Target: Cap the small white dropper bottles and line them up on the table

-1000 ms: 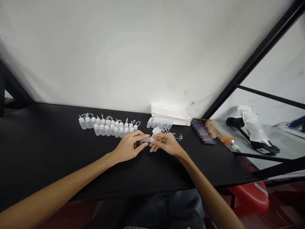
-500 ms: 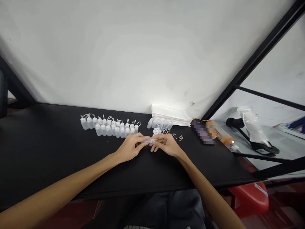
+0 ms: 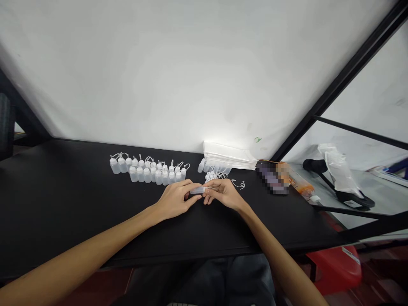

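Note:
Between my two hands a small translucent plastic bottle [image 3: 197, 191] lies on its side in the air, its top end toward the right. My left hand [image 3: 177, 199] grips the bottle's body between thumb and fingers. My right hand [image 3: 222, 194] is closed at the cap end, its fingers pinching the top and partly hiding it. Several capped bottles [image 3: 153, 173] with thin strap loops stand in rows behind my left hand. Just beyond my right hand is a small pile of white caps [image 3: 211, 175] with straps.
A stack of white sheets or bags [image 3: 228, 155] lies against the wall, with several uncapped bottles [image 3: 202, 165] by it. A loose strap [image 3: 238, 184] lies on the black table [image 3: 79, 212]. A blurred purple item [image 3: 270, 178] and an orange-labelled bottle [image 3: 298, 185] are at right.
My left thumb has dropped slightly from the bottle, so more of its body shows. Both hands stay nearly in place. The view has shifted a little.

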`<state>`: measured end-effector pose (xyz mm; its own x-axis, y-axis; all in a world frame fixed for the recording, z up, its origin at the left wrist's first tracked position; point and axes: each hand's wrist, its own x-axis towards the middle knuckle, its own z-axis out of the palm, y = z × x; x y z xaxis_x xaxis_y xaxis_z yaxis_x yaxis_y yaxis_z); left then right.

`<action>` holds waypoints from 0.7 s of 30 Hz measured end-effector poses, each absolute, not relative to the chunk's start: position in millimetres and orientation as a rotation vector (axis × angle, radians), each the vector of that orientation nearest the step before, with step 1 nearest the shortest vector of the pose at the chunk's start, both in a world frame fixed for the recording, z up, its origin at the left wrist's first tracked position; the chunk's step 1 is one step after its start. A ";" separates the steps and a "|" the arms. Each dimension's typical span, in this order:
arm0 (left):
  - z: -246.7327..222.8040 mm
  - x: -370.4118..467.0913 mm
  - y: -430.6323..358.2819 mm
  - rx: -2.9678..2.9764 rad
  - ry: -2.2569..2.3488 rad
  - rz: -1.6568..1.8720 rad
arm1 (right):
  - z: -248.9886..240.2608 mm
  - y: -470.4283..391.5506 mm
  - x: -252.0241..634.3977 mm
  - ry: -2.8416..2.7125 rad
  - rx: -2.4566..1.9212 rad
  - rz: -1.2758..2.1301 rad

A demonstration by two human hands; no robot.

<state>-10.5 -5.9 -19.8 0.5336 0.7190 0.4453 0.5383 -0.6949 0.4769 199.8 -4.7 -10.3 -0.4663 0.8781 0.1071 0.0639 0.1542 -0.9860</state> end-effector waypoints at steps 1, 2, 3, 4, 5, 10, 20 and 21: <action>-18.1 -9.8 -6.6 2.487 1.089 0.889 | -9.9 -4.7 199.7 -1.694 -0.918 1.398; -16.7 -9.2 -7.1 2.478 1.112 0.867 | -9.6 -4.7 199.9 -1.693 -0.923 1.406; -15.7 -8.6 -7.2 2.465 1.122 0.851 | -9.2 -4.6 200.2 -1.687 -0.927 1.414; -15.2 -8.3 -7.0 2.450 1.124 0.842 | -8.8 -4.4 200.8 -1.675 -0.928 1.420; -15.0 -8.1 -6.6 2.434 1.119 0.836 | -8.4 -4.2 201.4 -1.660 -0.926 1.424; -16.4 -9.6 -4.5 2.370 1.087 0.821 | -7.4 -3.2 203.4 -1.601 -0.921 1.431; -18.2 -9.6 -5.9 2.474 1.036 0.797 | -8.1 -4.7 201.2 -1.617 -0.911 1.439; -18.3 -9.5 -5.6 2.469 1.020 0.794 | -8.4 -4.3 201.7 -1.618 -0.911 1.438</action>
<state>-9.5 -5.6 -18.3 0.5832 0.7271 0.3623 0.5292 -0.6784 0.5096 201.7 -4.3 -8.4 -0.4457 0.8910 0.0862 0.0186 0.1055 -0.9942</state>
